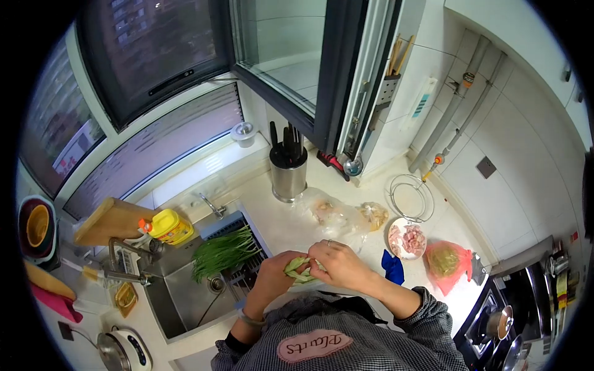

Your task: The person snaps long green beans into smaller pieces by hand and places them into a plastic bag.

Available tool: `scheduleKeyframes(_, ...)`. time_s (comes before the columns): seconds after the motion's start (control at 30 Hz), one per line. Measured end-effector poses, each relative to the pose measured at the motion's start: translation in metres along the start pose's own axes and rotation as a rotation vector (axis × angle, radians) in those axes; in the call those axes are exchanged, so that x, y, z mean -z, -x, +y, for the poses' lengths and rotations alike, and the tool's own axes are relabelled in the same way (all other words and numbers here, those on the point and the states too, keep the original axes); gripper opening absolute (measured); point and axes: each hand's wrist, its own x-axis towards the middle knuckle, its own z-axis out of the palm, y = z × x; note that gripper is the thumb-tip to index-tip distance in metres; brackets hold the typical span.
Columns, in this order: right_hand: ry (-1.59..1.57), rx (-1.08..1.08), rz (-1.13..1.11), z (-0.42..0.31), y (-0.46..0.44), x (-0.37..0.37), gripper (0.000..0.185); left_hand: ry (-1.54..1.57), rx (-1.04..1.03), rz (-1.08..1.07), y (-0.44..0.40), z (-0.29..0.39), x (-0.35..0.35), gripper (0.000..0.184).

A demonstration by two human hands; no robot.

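Observation:
Pale green leafy vegetable pieces are held between my two hands, in front of my apron near the counter's front edge. My left hand has its fingers closed around the left side of the greens. On the other side, my right hand pinches them from above, with a ring on one finger. Just left of my hands, long green stalks lie on a rack over the sink. Clear plastic bags rest on the counter beyond my hands.
A knife holder stands behind the bags. To the right are a plate of cut meat, a blue cloth-like item, a red bag and the stove. A yellow bottle stands by the sink.

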Motion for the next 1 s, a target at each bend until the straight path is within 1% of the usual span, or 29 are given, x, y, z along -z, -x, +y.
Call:
scheduleKeyframes(0.03,0.005,-0.009,0.006,0.0,0.0,0.003,0.02,0.004,-0.007,-0.009,-0.002,0.001,0.0,0.03)
scheduleKeyframes(0.1,0.097,0.006,-0.063,-0.002,-0.001,0.009,0.021,-0.212,-0.082,-0.049,-0.002,0.004,0.002,0.034)
scheduleKeyframes(0.13,0.099,-0.003,-0.062,-0.001,0.001,0.009,0.021,-0.206,-0.084,-0.056,-0.002,0.006,0.003,0.034)
scheduleKeyframes(0.2,0.144,0.013,-0.12,0.002,0.003,0.006,0.022,-0.297,-0.147,-0.108,-0.005,0.007,0.006,0.018)
scheduleKeyframes(0.23,0.149,-0.002,-0.115,0.003,0.003,0.005,0.022,-0.29,-0.155,-0.12,-0.005,0.008,0.008,0.018)
scheduleKeyframes(0.3,0.134,0.046,-0.139,0.005,0.007,0.003,0.022,-0.342,-0.164,-0.168,-0.006,0.009,0.01,0.019)
scheduleKeyframes(0.33,0.143,0.016,-0.129,0.006,0.01,0.0,0.022,-0.327,-0.183,-0.19,-0.006,0.011,0.011,0.019)
scheduleKeyframes(0.4,0.107,0.075,-0.085,0.009,0.013,-0.007,0.019,-0.404,-0.16,-0.237,-0.006,0.011,0.013,0.022)
scheduleKeyframes(0.47,0.091,0.045,-0.112,0.008,0.014,-0.008,0.019,-0.361,-0.216,-0.229,-0.004,0.003,0.012,0.024)
scheduleKeyframes(0.57,0.062,0.066,-0.099,0.009,0.015,-0.01,0.017,-0.357,-0.2,-0.28,-0.006,0.006,0.014,0.024)
scheduleKeyframes(0.67,-0.011,0.062,-0.052,0.011,0.016,-0.017,0.014,-0.343,-0.211,-0.255,-0.01,0.011,0.014,0.025)
scheduleKeyframes(0.73,-0.114,-0.14,0.043,0.007,0.018,-0.025,0.015,-0.277,-0.243,-0.177,-0.011,0.011,0.012,0.025)
scheduleKeyframes(0.77,-0.126,-0.132,0.037,0.006,0.018,-0.028,0.015,-0.285,-0.231,-0.173,-0.011,0.01,0.01,0.025)
scheduleKeyframes(0.83,-0.318,-0.293,0.141,0.007,0.019,-0.032,0.011,-0.257,-0.253,-0.083,-0.01,0.008,0.006,0.024)
scheduleKeyframes(0.87,-0.325,-0.287,0.134,0.005,0.019,-0.034,0.011,-0.262,-0.244,-0.077,-0.009,0.008,0.005,0.024)
scheduleKeyframes(0.93,-0.739,-0.578,0.168,0.002,0.021,-0.039,0.008,-0.238,-0.217,-0.055,-0.008,0.008,0.004,0.025)
scheduleKeyframes(0.97,-0.741,-0.574,0.164,0.003,0.022,-0.045,0.008,-0.241,-0.214,-0.051,-0.008,0.006,0.002,0.025)
scheduleKeyframes(1.0,-0.896,-0.546,0.251,0.004,0.021,-0.053,0.01,-0.158,-0.188,0.001,-0.007,0.003,-0.001,0.026)
